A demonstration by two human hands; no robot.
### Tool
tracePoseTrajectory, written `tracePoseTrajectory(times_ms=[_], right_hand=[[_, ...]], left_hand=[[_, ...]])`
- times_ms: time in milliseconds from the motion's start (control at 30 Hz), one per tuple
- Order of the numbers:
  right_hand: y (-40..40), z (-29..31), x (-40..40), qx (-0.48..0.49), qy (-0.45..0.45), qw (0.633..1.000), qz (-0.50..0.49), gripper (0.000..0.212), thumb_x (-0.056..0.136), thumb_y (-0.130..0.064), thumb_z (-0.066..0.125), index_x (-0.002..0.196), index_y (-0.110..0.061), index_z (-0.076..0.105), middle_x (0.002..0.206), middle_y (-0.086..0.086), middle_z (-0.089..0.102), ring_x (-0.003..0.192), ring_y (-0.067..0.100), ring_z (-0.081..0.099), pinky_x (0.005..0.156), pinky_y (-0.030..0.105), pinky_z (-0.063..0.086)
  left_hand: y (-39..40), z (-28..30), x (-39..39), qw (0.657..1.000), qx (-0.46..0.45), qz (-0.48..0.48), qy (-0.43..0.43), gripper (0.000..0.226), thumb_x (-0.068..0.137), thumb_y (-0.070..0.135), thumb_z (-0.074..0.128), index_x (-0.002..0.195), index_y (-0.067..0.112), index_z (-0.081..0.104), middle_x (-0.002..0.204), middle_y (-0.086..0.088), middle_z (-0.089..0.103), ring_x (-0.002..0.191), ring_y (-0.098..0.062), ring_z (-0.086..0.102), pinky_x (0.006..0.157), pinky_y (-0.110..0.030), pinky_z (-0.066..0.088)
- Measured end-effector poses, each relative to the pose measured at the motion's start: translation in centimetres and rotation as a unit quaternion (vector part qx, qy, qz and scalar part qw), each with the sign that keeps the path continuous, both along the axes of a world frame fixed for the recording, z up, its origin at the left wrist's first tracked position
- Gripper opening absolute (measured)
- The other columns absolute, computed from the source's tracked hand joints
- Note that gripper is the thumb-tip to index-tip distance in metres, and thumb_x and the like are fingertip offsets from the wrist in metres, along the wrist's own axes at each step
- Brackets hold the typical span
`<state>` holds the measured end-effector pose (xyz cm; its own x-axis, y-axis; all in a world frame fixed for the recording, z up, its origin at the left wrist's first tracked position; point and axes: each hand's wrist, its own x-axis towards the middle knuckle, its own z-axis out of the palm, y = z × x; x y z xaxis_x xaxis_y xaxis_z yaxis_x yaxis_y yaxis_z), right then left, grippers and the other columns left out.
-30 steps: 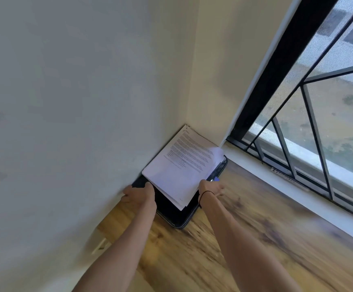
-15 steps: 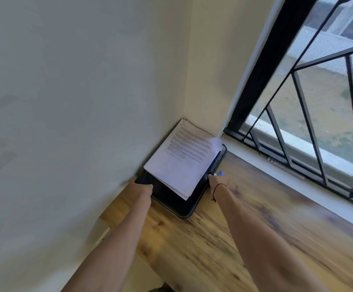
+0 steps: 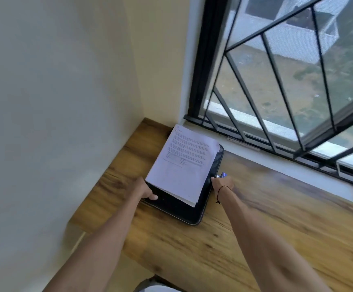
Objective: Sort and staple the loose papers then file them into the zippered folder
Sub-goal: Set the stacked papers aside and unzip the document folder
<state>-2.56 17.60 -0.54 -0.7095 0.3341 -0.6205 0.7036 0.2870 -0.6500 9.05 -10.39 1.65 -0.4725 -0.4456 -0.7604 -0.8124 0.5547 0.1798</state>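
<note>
1. Lying flat on the wooden table, near the corner by the wall: black zippered folder, with a stack of papers resting on top, skewed and overhanging the far edge.
2. Gripping the folder's near-left edge: left hand, fingers curling onto the black cover, just beside the stack's near-left corner.
3. Holding the folder's right edge: right hand, knuckles up, a thin black band at the wrist; exact finger curl hard to tell.
4. Sitting just beyond the right hand: a small blue object, touching or nearly touching the folder edge; too blurred to identify.
5. Showing printed paragraphs on the top sheet, too small and blurred for reading; no brand or label legible.
</note>
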Motion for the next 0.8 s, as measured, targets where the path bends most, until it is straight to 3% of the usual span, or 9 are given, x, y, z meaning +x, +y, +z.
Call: tracePoseTrajectory(times_ms=[133, 267, 333, 433, 467, 567, 633, 667, 800], right_hand=[[6.1, 0.3, 1.5, 0.004, 0.016, 1.0, -0.022, 0.065, 0.091, -0.005, 0.066, 0.152, -0.011, 0.046, 0.13, 0.009, 0.061, 0.093, 0.021, 0.056, 0.08, 0.026, 0.045], [11.3, 0.2, 3.3, 0.006, 0.013, 0.998, -0.06, 0.04, 0.091, -0.004, 0.065, 0.124, -0.02, 0.051, 0.116, 0.007, 0.056, 0.07, 0.016, 0.049, 0.063, 0.025, 0.042], [13.7, 0.0, 4.2, -0.004, 0.017, 0.996, -0.082, 0.056, 0.092, -0.002, 0.065, 0.146, -0.007, 0.048, 0.121, 0.007, 0.057, 0.076, 0.018, 0.052, 0.072, 0.027, 0.043], [17.4, -0.3, 5.0, 0.007, 0.023, 0.993, -0.113, 0.055, 0.092, -0.003, 0.065, 0.144, -0.012, 0.051, 0.124, 0.007, 0.059, 0.078, 0.018, 0.055, 0.069, 0.026, 0.045], [18.8, -0.3, 5.3, 0.014, 0.024, 0.992, -0.124, 0.047, 0.091, -0.004, 0.065, 0.135, -0.017, 0.054, 0.12, 0.008, 0.059, 0.077, 0.019, 0.055, 0.068, 0.026, 0.045], [23.0, -0.7, 6.2, 0.025, 0.029, 0.986, -0.16, 0.051, 0.09, -0.004, 0.067, 0.137, -0.019, 0.056, 0.12, 0.01, 0.062, 0.082, 0.022, 0.055, 0.075, 0.025, 0.044], [25.6, -0.8, 6.7, 0.041, 0.019, 0.983, -0.175, 0.045, 0.089, -0.006, 0.067, 0.13, -0.022, 0.057, 0.124, 0.012, 0.063, 0.078, 0.022, 0.056, 0.075, 0.026, 0.045], [26.9, -1.0, 6.9, 0.049, 0.016, 0.982, -0.182, 0.046, 0.089, -0.007, 0.068, 0.132, -0.02, 0.057, 0.128, 0.015, 0.062, 0.077, 0.023, 0.057, 0.074, 0.027, 0.045], [31.3, -2.3, 7.2, 0.064, 0.002, 0.975, -0.213, 0.061, 0.086, -0.009, 0.066, 0.145, -0.015, 0.053, 0.135, 0.016, 0.057, 0.093, 0.032, 0.065, 0.085, 0.038, 0.057]], left_hand=[[4.4, 1.9, -2.4, 0.991, 0.051, -0.109, -0.055, 0.106, 0.054, 0.062, 0.094, 0.138, 0.014, 0.052, 0.142, -0.006, 0.058, 0.127, -0.03, 0.057, 0.103, -0.042, 0.049], [8.8, 2.5, -5.0, 0.987, 0.126, -0.085, 0.052, 0.101, 0.083, 0.054, 0.08, 0.157, 0.008, 0.029, 0.16, -0.01, 0.04, 0.142, -0.031, 0.045, 0.112, -0.043, 0.043], [11.6, 2.5, -6.0, 0.982, 0.152, -0.081, 0.079, 0.094, 0.09, 0.051, 0.073, 0.157, 0.006, 0.026, 0.161, -0.011, 0.038, 0.142, -0.031, 0.044, 0.112, -0.044, 0.042], [15.7, 1.9, -6.5, 0.98, 0.147, -0.096, 0.095, 0.082, 0.095, 0.044, 0.069, 0.154, 0.004, 0.029, 0.157, -0.012, 0.043, 0.138, -0.031, 0.048, 0.105, -0.037, 0.043], [17.0, 1.9, -6.6, 0.979, 0.144, -0.11, 0.091, 0.082, 0.095, 0.045, 0.069, 0.154, 0.004, 0.029, 0.155, -0.012, 0.045, 0.136, -0.031, 0.049, 0.106, -0.038, 0.045], [20.8, 1.7, -6.8, 0.976, 0.149, -0.146, 0.065, 0.082, 0.094, 0.048, 0.069, 0.153, 0.007, 0.03, 0.148, -0.011, 0.051, 0.125, -0.03, 0.056, 0.094, -0.044, 0.055], [23.6, 1.8, -6.7, 0.973, 0.16, -0.163, 0.045, 0.092, 0.097, 0.044, 0.068, 0.162, 0.009, 0.013, 0.153, -0.011, 0.046, 0.127, -0.031, 0.056, 0.073, -0.038, 0.056], [25.0, 1.8, -6.6, 0.97, 0.163, -0.176, 0.044, 0.098, 0.097, 0.042, 0.067, 0.163, 0.01, 0.003, 0.157, -0.011, 0.042, 0.13, -0.032, 0.054, 0.071, -0.035, 0.055], [29.8, 1.3, -5.8, 0.965, 0.161, -0.2, 0.052, 0.102, 0.098, 0.037, 0.068, 0.164, 0.011, -0.005, 0.162, -0.011, 0.036, 0.137, -0.032, 0.049, 0.091, -0.037, 0.052]])
